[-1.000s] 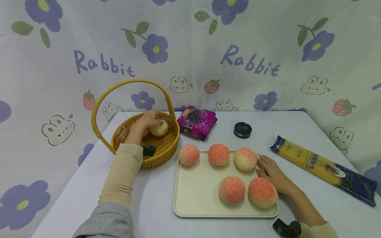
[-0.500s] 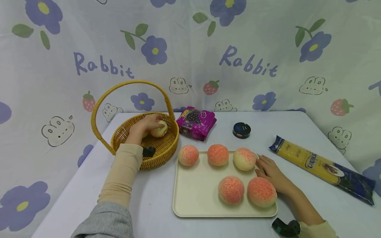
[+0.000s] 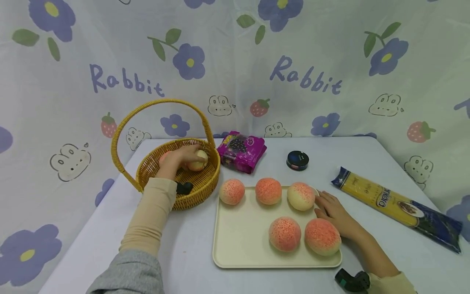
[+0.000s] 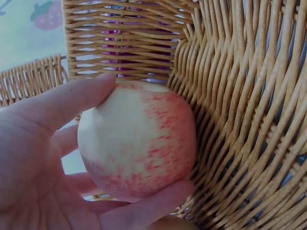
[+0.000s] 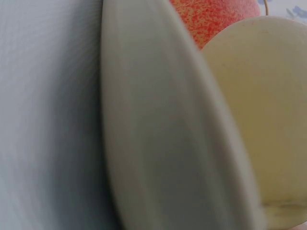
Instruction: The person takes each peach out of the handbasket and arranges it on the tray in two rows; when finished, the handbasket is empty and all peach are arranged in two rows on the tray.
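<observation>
My left hand (image 3: 183,156) reaches into the wicker basket (image 3: 200,192) and grips a pale apple with red streaks (image 4: 139,139). In the left wrist view, thumb and fingers curl round it close to the woven wall. Part of a pinkish fruit (image 3: 164,157) shows in the basket behind the left wrist. My right hand (image 3: 339,216) lies at the right side of the cream tray (image 3: 238,245), its fairly straight fingers against the rim by a peach (image 3: 301,197). The right wrist view shows the tray's edge close up, with no fingers clearly visible.
Several other peaches, among them a front one (image 3: 284,234), sit on the tray. Behind it are a purple grape-picture packet (image 3: 242,151) and a round dark tin (image 3: 297,160). A yellow-and-blue pasta packet (image 3: 396,208) lies at right. The basket's tall handle (image 3: 165,101) arches overhead.
The left hand has shifted slightly right inside the basket with its fingers round the apple. More of the pinkish fruit now shows behind the wrist. The right hand stays at the tray.
</observation>
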`<state>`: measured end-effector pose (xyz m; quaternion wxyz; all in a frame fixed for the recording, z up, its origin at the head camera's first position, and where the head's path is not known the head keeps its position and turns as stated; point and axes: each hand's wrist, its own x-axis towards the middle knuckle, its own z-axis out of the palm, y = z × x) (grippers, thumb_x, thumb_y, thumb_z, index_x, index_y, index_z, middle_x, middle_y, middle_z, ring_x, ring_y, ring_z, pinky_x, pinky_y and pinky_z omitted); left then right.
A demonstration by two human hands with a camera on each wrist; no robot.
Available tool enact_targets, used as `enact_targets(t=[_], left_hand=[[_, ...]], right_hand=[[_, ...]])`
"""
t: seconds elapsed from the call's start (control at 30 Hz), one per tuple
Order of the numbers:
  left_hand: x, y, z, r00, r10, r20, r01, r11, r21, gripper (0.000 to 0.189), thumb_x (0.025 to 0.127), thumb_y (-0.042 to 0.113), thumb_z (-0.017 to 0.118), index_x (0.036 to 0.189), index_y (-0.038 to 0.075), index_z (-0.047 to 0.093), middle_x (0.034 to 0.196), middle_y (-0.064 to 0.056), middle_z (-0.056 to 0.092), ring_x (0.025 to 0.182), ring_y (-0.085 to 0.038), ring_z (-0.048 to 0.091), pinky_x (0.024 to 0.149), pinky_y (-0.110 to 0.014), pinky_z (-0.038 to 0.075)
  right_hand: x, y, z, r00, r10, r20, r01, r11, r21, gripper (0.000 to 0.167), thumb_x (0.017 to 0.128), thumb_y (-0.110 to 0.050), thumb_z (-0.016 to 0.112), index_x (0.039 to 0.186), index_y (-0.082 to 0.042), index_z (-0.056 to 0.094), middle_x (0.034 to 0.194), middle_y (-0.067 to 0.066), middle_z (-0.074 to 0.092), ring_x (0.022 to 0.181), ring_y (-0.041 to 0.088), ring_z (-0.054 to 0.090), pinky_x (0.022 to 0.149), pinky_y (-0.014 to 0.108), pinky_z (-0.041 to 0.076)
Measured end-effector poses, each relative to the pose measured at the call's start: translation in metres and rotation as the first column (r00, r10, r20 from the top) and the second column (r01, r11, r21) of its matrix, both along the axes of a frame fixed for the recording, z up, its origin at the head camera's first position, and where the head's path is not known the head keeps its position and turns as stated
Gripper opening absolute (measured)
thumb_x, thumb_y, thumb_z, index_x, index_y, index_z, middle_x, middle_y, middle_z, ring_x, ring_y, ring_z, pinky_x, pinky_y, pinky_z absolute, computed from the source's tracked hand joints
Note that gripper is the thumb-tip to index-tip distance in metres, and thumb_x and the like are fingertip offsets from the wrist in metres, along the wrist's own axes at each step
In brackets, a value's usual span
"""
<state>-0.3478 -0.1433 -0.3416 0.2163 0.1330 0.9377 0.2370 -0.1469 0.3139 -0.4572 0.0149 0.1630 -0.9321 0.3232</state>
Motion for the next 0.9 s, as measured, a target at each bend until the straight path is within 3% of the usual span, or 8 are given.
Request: enact_targets(t=[0.2,0.3,0.43,0.57,0.7,0.8,0.9], left_hand=[[0.003,0.001,0.0,1.0,0.019,0.014,-0.019,1.0,0.02,0.067,0.084,0.027,0.063,0.14,0.01,0.031,0.128,-0.022,0.039,0.105,-0.033,0.046,0.071,-0.038,0.051],[0.004,0.002,-0.001,0.998,0.016,0.068,-0.02,0.998,0.061,0.063,0.085,0.024,0.062,0.139,0.011,0.032,0.128,-0.023,0.038,0.1,-0.033,0.05,0.068,-0.042,0.052],[0.003,0.004,-0.002,0.995,-0.03,0.096,0.025,0.998,0.052,0.058,0.085,0.022,0.062,0.137,0.013,0.037,0.127,-0.021,0.039,0.095,-0.031,0.053,0.067,-0.043,0.052],[0.003,0.007,-0.001,0.995,-0.078,0.057,0.078,0.997,0.008,0.057,0.082,0.023,0.067,0.134,0.014,0.044,0.127,-0.021,0.041,0.096,-0.032,0.053,0.065,-0.042,0.053],[0.004,0.005,0.001,0.99,-0.131,-0.046,0.128,0.989,-0.071,0.056,0.079,0.026,0.07,0.13,0.014,0.05,0.125,-0.021,0.044,0.101,-0.034,0.049,0.068,-0.037,0.051],[0.006,0.002,0.004,0.99,-0.108,-0.094,0.101,0.992,-0.076,0.056,0.079,0.026,0.069,0.129,0.011,0.05,0.125,-0.02,0.044,0.105,-0.035,0.043,0.069,-0.036,0.048],[0.009,0.0,0.008,0.995,-0.045,-0.087,0.044,0.999,-0.016,0.055,0.079,0.023,0.068,0.13,0.012,0.048,0.123,-0.018,0.043,0.103,-0.033,0.042,0.067,-0.036,0.049]], right_hand=[[0.002,0.001,0.001,1.0,0.006,-0.027,-0.006,1.0,-0.002,0.046,0.093,-0.021,0.049,0.133,0.002,0.042,0.14,0.027,0.031,0.129,0.048,0.017,0.096,0.066,0.016],[0.003,0.002,0.002,1.0,-0.002,-0.02,0.002,1.0,-0.004,0.046,0.093,-0.021,0.049,0.133,0.001,0.042,0.14,0.027,0.03,0.129,0.048,0.017,0.096,0.066,0.016],[0.003,0.002,0.003,1.0,-0.006,-0.01,0.006,1.0,-0.005,0.046,0.093,-0.021,0.049,0.133,0.001,0.042,0.141,0.027,0.029,0.129,0.048,0.016,0.096,0.067,0.016],[0.003,0.003,0.003,1.0,-0.011,0.0,0.011,1.0,-0.002,0.046,0.093,-0.021,0.049,0.133,0.001,0.042,0.141,0.027,0.029,0.13,0.047,0.016,0.097,0.066,0.015],[0.003,0.003,0.003,1.0,-0.011,0.01,0.011,1.0,-0.002,0.046,0.094,-0.021,0.048,0.133,0.001,0.041,0.142,0.026,0.028,0.13,0.047,0.015,0.097,0.066,0.015],[0.002,0.0,0.003,1.0,-0.006,0.011,0.006,1.0,-0.002,0.046,0.094,-0.022,0.048,0.134,0.0,0.042,0.142,0.026,0.029,0.13,0.046,0.015,0.098,0.066,0.015],[0.002,-0.001,0.003,1.0,-0.005,0.02,0.005,1.0,0.0,0.046,0.094,-0.022,0.048,0.134,0.0,0.041,0.142,0.026,0.028,0.13,0.046,0.015,0.098,0.065,0.014]])
